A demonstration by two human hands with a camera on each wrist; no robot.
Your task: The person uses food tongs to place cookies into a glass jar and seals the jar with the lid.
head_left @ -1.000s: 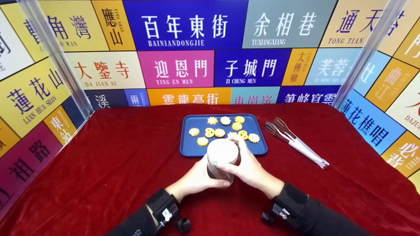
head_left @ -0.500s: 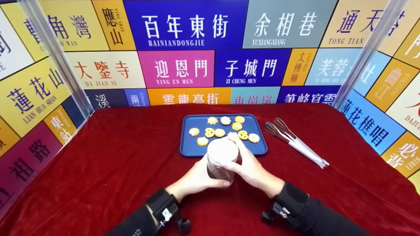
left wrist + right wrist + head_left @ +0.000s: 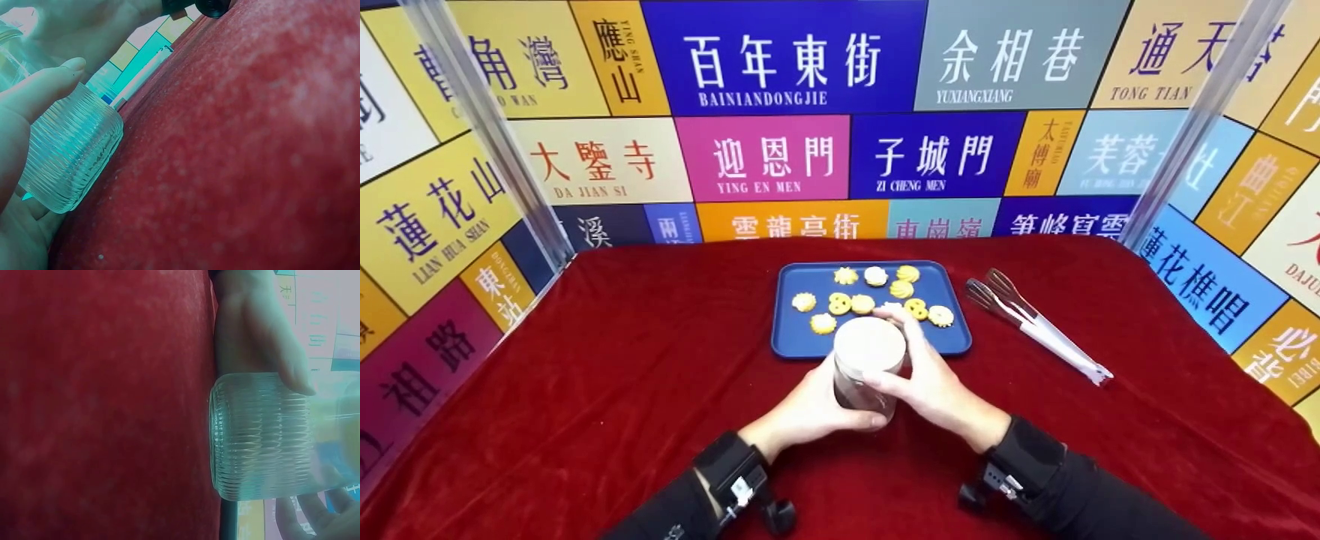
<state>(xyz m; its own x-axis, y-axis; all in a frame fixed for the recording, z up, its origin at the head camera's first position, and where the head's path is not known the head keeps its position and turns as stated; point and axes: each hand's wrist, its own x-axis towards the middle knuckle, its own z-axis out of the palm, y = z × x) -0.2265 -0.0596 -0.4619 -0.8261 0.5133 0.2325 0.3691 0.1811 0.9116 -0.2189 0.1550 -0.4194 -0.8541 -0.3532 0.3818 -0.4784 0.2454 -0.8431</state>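
A clear glass jar (image 3: 856, 394) with a pale round lid (image 3: 870, 343) stands upright between the hands, in front of the blue tray (image 3: 786, 346). My left hand (image 3: 808, 405) grips the lower body, its thumb across the near side. Higher up, my right hand (image 3: 931, 381) holds the lid edge, thumb in front and fingers round the far right. Ribbed glass shows on the jar's lower part (image 3: 259, 439) in the right wrist view, its base right at the red cloth. The left wrist view shows my left thumb (image 3: 48, 90) lying over the glass.
Several yellow and whitish cookies (image 3: 823, 323) lie on the tray, just beyond the jar. Metal tongs (image 3: 1039, 326) rest on the red cloth (image 3: 607, 375) to the tray's right. A colourful panel wall (image 3: 780, 157) with printed signs rises behind the table.
The right fingers shift slightly at the lid's edge. The jar, left hand, tray and tongs stay in place.
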